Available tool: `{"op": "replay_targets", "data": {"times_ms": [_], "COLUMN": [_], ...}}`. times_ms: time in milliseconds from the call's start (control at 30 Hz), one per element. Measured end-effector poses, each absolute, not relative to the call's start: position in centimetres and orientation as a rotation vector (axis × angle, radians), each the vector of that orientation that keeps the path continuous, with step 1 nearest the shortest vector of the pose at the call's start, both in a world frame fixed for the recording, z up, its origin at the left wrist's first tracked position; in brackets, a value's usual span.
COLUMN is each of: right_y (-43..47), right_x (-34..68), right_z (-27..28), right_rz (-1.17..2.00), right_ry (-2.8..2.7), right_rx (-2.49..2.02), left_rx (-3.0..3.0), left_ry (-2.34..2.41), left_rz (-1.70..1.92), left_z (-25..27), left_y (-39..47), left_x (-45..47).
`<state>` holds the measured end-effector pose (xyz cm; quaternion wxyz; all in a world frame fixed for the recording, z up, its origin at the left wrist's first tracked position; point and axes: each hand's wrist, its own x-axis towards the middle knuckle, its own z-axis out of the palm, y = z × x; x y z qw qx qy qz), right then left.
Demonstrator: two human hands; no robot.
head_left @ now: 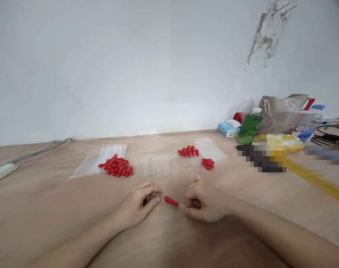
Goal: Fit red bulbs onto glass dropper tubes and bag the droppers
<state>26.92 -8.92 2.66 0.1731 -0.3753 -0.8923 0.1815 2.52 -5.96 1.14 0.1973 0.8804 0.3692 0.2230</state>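
Red-bulbed dropper (171, 201) grasped at lower centre by right hand (204, 203), glass tube (181, 206) mostly hidden, left hand (141, 203) half-opened, unladen.

1 red-bulbed dropper (172, 201), slightly aslant

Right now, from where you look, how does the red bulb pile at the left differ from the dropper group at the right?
The red bulb pile shows no tubes fitted; in the dropper group, red bulbs sit on clear tubes.
The red bulb pile is heaped, its bulbs pointing several ways; the dropper group lies roughly side by side, bulbs toward the wall.
Both lie on the table and show a similar red.
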Motion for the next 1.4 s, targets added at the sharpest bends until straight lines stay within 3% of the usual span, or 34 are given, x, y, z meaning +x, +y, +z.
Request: {"op": "replay_targets", "data": {"times_ms": [133,333,600,1400], "right_y": [-6.4,-0.9,2.2,3.4], "right_x": [28.4,27.9,25.8,23.5], "right_z": [3.3,3.9,2.5,3.9], "right_rz": [0.617,0.070,-0.186,0.206], "right_ry": [-2.219,-1.900,-1.877,-2.036], "right_rx": [-1.313,-1.827,-2.106,-2.206], "left_rx": [2.458,2.451,2.437,2.406], "left_ry": [1.022,0.998,0.984,0.986], "left_rz": [0.602,0.609,0.619,0.630], "left_z": [1.3,1.4,1.6,1.4], "left_y": [-6.0,-6.0,-6.1,-6.8], "left_x": [2.7,2.9,2.8,2.9]}}
